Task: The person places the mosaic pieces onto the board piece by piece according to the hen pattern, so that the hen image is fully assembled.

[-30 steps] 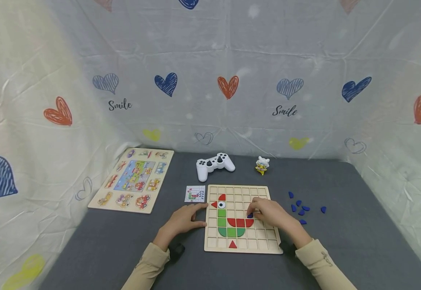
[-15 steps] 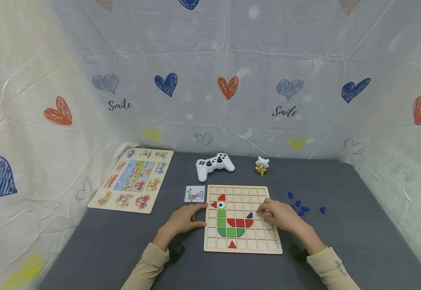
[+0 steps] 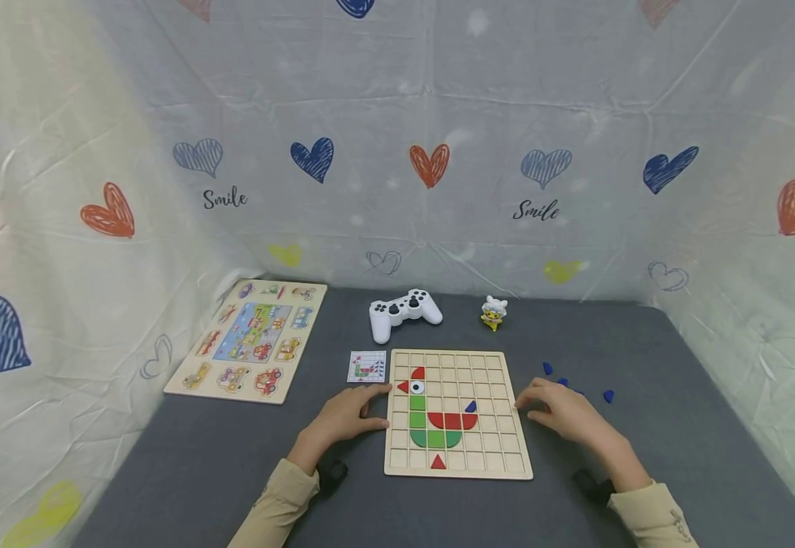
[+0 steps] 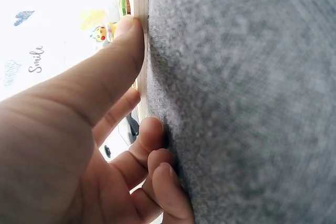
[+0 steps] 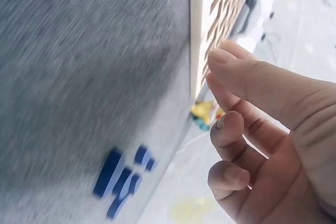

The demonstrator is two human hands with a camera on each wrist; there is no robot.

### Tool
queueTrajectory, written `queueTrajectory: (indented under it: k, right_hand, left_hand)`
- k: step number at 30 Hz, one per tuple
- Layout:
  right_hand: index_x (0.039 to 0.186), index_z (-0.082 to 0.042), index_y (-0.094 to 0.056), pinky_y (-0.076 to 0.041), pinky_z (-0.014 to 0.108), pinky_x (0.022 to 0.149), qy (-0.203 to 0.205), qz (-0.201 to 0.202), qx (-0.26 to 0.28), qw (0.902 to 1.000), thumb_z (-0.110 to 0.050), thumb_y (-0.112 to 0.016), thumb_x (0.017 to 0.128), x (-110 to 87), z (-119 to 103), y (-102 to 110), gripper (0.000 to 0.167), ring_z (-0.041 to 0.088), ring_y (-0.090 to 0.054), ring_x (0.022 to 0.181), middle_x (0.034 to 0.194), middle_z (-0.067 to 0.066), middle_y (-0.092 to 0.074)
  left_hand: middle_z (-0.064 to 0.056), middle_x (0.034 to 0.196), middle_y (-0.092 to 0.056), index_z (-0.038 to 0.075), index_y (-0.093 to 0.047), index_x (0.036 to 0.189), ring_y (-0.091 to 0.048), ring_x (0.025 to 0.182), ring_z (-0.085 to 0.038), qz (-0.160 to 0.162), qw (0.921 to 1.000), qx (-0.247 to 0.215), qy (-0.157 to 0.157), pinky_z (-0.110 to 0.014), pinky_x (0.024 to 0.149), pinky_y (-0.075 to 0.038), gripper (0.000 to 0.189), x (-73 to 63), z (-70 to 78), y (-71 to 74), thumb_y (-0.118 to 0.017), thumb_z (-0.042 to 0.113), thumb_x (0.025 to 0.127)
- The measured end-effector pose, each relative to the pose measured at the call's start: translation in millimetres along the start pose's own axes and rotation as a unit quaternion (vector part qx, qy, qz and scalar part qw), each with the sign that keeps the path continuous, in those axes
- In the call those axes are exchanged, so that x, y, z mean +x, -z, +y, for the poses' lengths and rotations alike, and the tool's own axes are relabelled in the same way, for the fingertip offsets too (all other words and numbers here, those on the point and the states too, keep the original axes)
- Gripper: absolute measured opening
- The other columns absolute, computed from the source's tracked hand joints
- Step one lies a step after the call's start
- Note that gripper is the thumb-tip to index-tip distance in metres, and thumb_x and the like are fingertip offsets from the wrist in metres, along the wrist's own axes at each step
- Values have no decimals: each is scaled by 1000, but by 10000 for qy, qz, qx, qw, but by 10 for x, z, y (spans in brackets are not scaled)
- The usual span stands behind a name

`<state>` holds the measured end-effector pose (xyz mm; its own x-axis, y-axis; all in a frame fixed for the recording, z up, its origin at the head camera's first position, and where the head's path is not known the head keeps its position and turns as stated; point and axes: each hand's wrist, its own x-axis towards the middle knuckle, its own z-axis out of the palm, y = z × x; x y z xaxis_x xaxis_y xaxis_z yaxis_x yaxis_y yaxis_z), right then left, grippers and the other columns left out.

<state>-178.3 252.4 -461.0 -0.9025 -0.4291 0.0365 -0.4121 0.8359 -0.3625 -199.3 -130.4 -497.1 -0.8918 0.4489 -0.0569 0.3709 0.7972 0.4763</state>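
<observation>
A wooden grid board point(image 3: 500, 441) lies on the dark tabletop. On it are green pieces point(image 3: 418, 419), red pieces point(image 3: 452, 421), an eye tile point(image 3: 417, 387) and one blue piece point(image 3: 471, 407) just above the red row. My left hand point(image 3: 345, 415) rests at the board's left edge, thumb and a finger touching it. Just past the right edge is my right hand point(image 3: 564, 411), with nothing between its loosely bent fingers. Several loose blue pieces point(image 5: 123, 174) lie on the table near it, some hidden behind it in the head view.
A small pattern card point(image 3: 367, 367) lies by the board's upper left corner. Behind stand a white game controller point(image 3: 406, 308) and a small figurine point(image 3: 494, 313). Further left lies a vehicle picture puzzle point(image 3: 253, 335). A printed curtain point(image 3: 383, 221) hangs behind the table.
My right hand has let go of the blue piece above the red row and moved right, off the board toward the loose pieces. The left hand stays in place.
</observation>
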Motion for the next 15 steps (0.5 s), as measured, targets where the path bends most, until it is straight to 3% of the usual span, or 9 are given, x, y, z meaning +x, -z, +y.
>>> queueTrajectory:
  k: [6, 15]
  right_hand:
    - [94, -20, -69, -42, 26, 61, -117, 112, 6, 9999, -7, -72, 78, -100, 158, 62, 20, 9, -54, 76, 91, -7, -58]
    - [94, -18, -70, -42, 28, 60, -201, 55, -81, 9997, -5, -72, 77, -243, 336, 109, 21, 12, -55, 75, 90, -5, -58]
  left_hand:
    - [3, 68, -43, 20, -50, 134, -38, 61, -11, 5, 10000, -40, 7, -26, 55, -30, 62, -11, 6, 10, -70, 43, 79]
    - [3, 68, -42, 20, -50, 134, -38, 61, -11, 43, 10000, -22, -49, -27, 56, -30, 62, -17, 12, 12, -70, 43, 79]
